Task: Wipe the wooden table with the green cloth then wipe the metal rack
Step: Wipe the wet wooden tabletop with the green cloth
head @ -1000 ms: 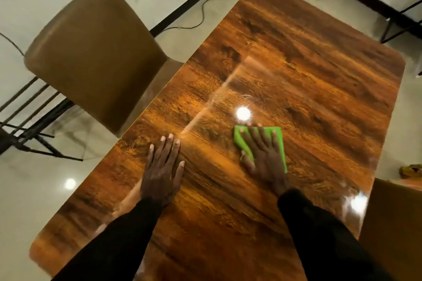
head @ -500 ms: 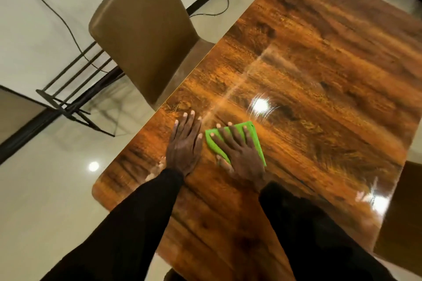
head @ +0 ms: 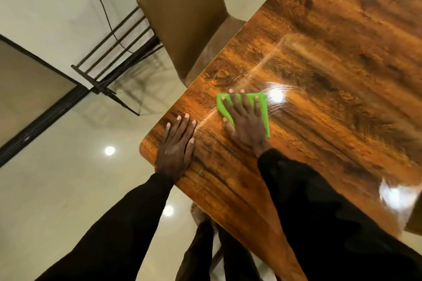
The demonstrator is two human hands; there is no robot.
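Head view: a glossy wood-grain worktop [head: 331, 75] fills the right half of the frame, with its near left corner rounded at centre left. The green cloth [head: 265, 118] lies flat on the worktop just right of centre, near the left edge. The right hand [head: 245, 125] lies on top of it, palm down, with the fingers straight and spread apart so that green shows between them and along the right side. The thumb tip reaches off the cloth's lower left edge onto the wood. The left hand [head: 175, 148] rests flat on the bare worktop by the rounded corner, fingers straight and close together, holding nothing. It is just left of the cloth and does not touch it.

Both arms, in black sleeves, come up from the bottom of the frame. A bright glare spot sits on the wood just right of the cloth, with thin curved streaks around it and a pale streak running up and to the right.

A brown chair [head: 182, 18] stands at top centre, its seat tucked against the worktop's left edge. Left of it, in the upper left, a black metal rack [head: 96, 81] of parallel bars stands on the pale shiny floor [head: 57, 189]. A dark cable [head: 100, 2] runs down behind the bars. The corner of another brown chair [head: 414, 219] shows at the lower right edge.
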